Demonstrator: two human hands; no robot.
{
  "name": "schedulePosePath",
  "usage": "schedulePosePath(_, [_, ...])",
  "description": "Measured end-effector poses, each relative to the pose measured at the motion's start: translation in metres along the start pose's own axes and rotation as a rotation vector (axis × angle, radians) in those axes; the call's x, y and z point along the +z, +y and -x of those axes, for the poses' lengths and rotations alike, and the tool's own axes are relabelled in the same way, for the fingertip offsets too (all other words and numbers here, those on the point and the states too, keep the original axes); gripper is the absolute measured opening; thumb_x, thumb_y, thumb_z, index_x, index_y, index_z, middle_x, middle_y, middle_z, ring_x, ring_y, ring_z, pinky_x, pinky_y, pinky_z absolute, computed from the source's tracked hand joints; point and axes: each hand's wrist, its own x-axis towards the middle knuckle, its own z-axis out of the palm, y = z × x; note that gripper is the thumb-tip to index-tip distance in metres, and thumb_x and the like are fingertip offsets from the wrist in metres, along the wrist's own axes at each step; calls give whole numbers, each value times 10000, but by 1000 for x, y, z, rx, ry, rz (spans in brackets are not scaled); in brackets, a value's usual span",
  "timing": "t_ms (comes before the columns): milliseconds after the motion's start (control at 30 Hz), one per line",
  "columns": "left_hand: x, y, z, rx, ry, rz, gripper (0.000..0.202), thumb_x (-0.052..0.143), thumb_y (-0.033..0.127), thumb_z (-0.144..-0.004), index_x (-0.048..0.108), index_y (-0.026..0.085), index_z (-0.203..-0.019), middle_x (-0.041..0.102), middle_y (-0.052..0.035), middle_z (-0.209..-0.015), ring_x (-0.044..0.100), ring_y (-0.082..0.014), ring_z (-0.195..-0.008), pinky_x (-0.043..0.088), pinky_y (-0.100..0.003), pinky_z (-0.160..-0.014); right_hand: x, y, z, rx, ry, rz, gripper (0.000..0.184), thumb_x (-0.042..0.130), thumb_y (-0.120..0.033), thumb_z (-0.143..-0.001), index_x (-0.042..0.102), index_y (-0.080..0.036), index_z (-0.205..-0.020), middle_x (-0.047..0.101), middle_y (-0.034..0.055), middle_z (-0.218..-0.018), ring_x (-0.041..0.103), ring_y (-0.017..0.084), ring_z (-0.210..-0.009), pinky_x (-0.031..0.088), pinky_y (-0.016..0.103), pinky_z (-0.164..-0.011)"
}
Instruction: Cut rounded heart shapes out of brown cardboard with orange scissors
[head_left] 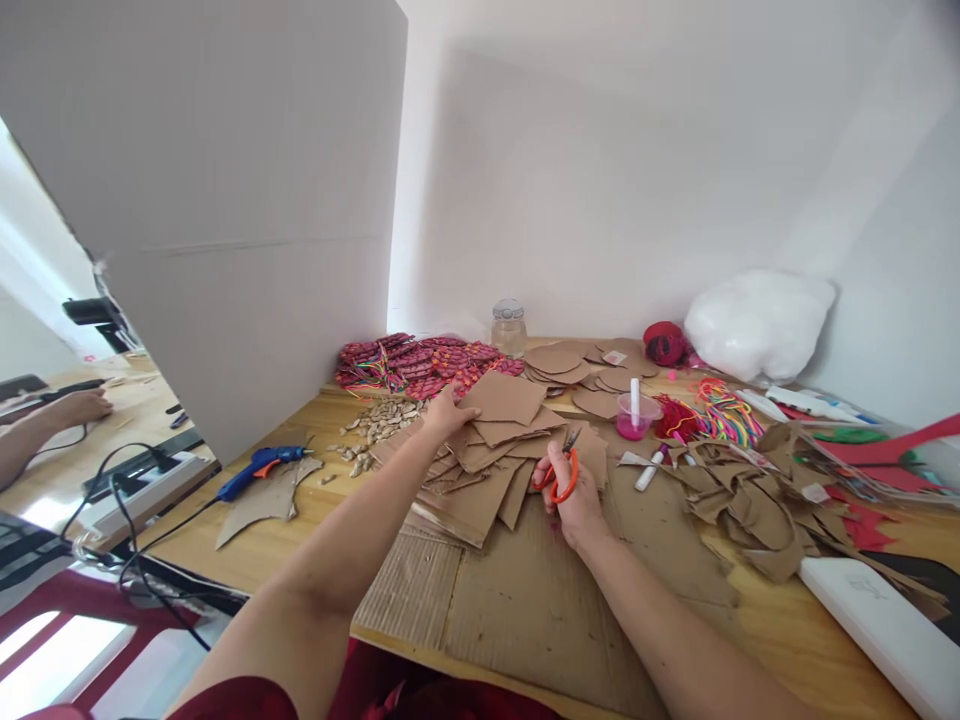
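Observation:
My left hand (446, 412) reaches forward and pinches the near-left edge of a brown cardboard square (504, 397) that lies on top of a pile of cardboard pieces (480, 470). My right hand (574, 495) is closed round the orange handles of a pair of scissors (561, 470), whose blades point away from me over the pile. Both forearms stretch over a large corrugated cardboard sheet (525, 600) on the wooden table (300, 530).
A blue glue gun (259, 467) lies left, its cable running off the edge. Cardboard scraps (750, 500), round cardboard discs (570, 365), a pink cup (634, 415), coloured threads (720, 410), a jar (508, 327) and a white bag (757, 322) crowd the back and right. Another person's hand (79, 408) rests far left behind a white board (247, 240).

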Motion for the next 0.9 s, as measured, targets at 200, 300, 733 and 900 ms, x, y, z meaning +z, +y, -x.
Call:
schedulePosePath(200, [-8,-5,8,-88,-126,400,387,641,356,-961,600,171,-1299,629,-114,-1294,657,-256,-1085,576,-470,-900,0,-1,0,-7,-28,31,590,665,-768,-761,594,-186,-690,657,21,-581,403,70,-317,290,204,-292])
schedulePosePath(300, [-16,-8,18,-100,-180,572,380,637,356,-964,603,170,-1294,630,-114,-1294,657,-255,-1084,578,-468,-896,-1,-1,0,-16,-40,45,572,682,-747,-760,601,-183,-702,642,8,-573,409,71,-318,296,205,-295])
schedulePosePath(733, [-28,-27,98,-96,66,1027,537,921,479,-509,618,186,-842,624,55,-636,545,-85,-527,430,-191,-496,0,-4,7,-46,-213,201,496,850,-628,-648,643,-185,-730,615,-25,-597,395,73,-383,293,204,-328])
schedulePosePath(900, [-37,-20,115,-75,43,1116,561,935,459,-489,542,206,-798,630,54,-722,590,-94,-628,524,-210,-573,0,-5,12,-70,-274,269,487,967,-497,-487,722,-188,-772,649,-20,-588,476,105,-450,360,223,-419])
